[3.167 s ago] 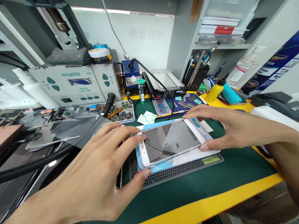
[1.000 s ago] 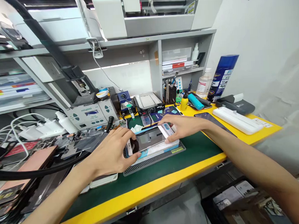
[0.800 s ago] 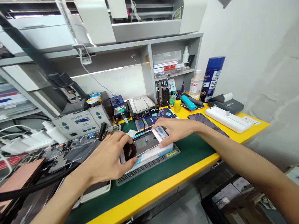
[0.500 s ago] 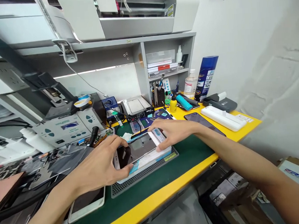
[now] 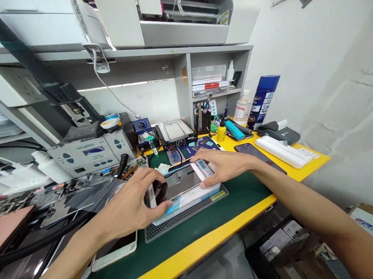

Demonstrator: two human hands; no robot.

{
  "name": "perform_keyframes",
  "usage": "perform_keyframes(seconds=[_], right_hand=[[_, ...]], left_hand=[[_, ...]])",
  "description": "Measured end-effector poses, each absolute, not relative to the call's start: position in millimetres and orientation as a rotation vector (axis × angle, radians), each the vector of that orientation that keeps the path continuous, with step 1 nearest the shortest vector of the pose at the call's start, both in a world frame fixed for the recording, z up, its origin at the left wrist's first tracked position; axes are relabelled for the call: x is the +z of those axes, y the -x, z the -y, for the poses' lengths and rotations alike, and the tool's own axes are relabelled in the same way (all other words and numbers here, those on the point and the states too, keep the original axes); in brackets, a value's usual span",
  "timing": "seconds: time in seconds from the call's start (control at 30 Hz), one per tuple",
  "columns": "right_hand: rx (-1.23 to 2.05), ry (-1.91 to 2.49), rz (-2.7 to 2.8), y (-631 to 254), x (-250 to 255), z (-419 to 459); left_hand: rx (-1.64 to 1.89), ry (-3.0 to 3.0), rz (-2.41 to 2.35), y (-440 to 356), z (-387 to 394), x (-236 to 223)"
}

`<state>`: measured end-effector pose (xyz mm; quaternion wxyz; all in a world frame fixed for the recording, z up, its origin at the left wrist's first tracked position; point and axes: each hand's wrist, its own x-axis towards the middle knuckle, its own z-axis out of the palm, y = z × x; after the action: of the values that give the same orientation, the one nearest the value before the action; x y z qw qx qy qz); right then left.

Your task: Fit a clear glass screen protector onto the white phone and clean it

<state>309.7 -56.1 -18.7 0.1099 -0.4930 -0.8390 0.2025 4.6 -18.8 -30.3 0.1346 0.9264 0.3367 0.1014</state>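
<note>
A smartphone (image 5: 181,182) with a white frame and a dark, reflective screen lies face up on a white and light-blue box (image 5: 189,199). Thumb and fingers of my left hand (image 5: 136,198) close around the phone's left end, one on each long side. At the other end, my right hand (image 5: 223,166) spans the phone and box edge between thumb and fingertips. Below the box is a grey perforated mat (image 5: 178,224) on the green work surface. Another white-framed phone (image 5: 117,251) lies near my left forearm, partly hidden by it.
Circuit boards and plastic film (image 5: 94,192) crowd the left side. Behind stand a grey control unit (image 5: 95,154) and a flat heating plate (image 5: 176,131). To the right are a dark phone (image 5: 259,154), a white case (image 5: 282,151), a yellow bottle (image 5: 221,131) and a blue spray can (image 5: 263,102).
The whole view has shifted slightly, so the bench appears farther right. Both hands keep nearly the same hold on the phone, with only a slight shift of the left thumb.
</note>
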Motion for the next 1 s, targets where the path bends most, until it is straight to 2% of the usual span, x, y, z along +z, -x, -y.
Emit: perform_keyframes(seconds=[0.47, 0.73, 1.0], right_hand=[[0.349, 1.216, 2.462, -288, -29, 57], [0.354, 1.220, 2.657, -256, -5, 49], [0.422, 1.208, 2.621, -254, -17, 42]], left_hand=[[0.420, -2.577, -0.975, -1, 23, -36], [0.558, -2.467, -0.919, 1, 21, -44], [0.461, -2.533, -0.955, 7, 19, -37]])
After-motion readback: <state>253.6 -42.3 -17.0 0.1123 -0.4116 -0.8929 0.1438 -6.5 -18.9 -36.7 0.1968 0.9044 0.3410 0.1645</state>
